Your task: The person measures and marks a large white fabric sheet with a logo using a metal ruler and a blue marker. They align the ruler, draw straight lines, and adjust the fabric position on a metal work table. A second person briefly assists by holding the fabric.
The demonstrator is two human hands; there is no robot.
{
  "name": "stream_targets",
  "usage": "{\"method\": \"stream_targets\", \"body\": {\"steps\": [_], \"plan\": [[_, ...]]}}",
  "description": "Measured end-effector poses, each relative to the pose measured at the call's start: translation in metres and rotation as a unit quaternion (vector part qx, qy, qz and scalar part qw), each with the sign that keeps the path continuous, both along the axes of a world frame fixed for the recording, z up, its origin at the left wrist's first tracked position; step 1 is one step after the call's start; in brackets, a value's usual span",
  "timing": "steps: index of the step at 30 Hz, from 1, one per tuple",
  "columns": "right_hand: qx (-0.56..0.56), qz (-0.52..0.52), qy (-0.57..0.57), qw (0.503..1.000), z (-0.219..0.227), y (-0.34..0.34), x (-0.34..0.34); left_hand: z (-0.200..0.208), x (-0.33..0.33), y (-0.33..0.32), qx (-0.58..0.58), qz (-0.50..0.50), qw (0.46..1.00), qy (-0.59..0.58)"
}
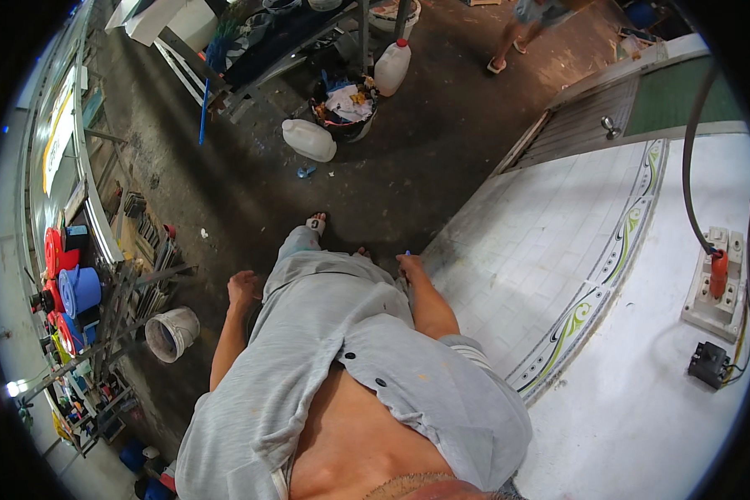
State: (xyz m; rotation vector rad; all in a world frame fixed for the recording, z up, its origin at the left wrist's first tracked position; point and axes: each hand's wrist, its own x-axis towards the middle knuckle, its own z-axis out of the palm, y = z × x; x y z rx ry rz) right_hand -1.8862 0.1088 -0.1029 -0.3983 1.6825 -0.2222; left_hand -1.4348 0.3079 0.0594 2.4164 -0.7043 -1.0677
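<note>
My left hand [243,287] hangs at my left side, loosely bent, with nothing seen in it. It is nearest to my grey trouser leg and apart from the white bucket [172,334] on the floor. My right hand [410,265] is closed at my right side, near the tiled wall. A small blue tip [407,252] sticks out past its fingers; the rest of that object is hidden, so its kind cannot be told.
Ahead on the dark floor lie a white jug [309,140], a red-capped jug [392,67] and a filled waste bin [354,125]. A workbench [262,71] stands behind them. Left is a cluttered rack [129,312]; right, a tiled wall [550,217] and door [583,125]. Another person's legs [521,37] show far ahead.
</note>
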Motion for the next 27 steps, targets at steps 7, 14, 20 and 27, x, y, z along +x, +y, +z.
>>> {"method": "stream_targets", "body": {"steps": [7,14,20,27], "plan": [[-0.069,0.079,0.000,0.994,-0.014,0.023,0.020,0.012,0.005,0.017,0.009,-0.058,0.980,-0.192],[-0.040,0.062,-0.034,0.997,-0.006,0.029,0.026,-0.009,0.010,0.080,0.162,-0.047,0.960,-0.226],[-0.039,0.151,0.009,0.988,-0.037,0.034,0.004,-0.018,-0.001,0.090,0.060,-0.009,0.986,-0.157],[-0.058,0.201,0.010,0.978,-0.040,0.025,-0.028,-0.027,-0.053,0.077,0.024,0.113,0.983,-0.144]]}}
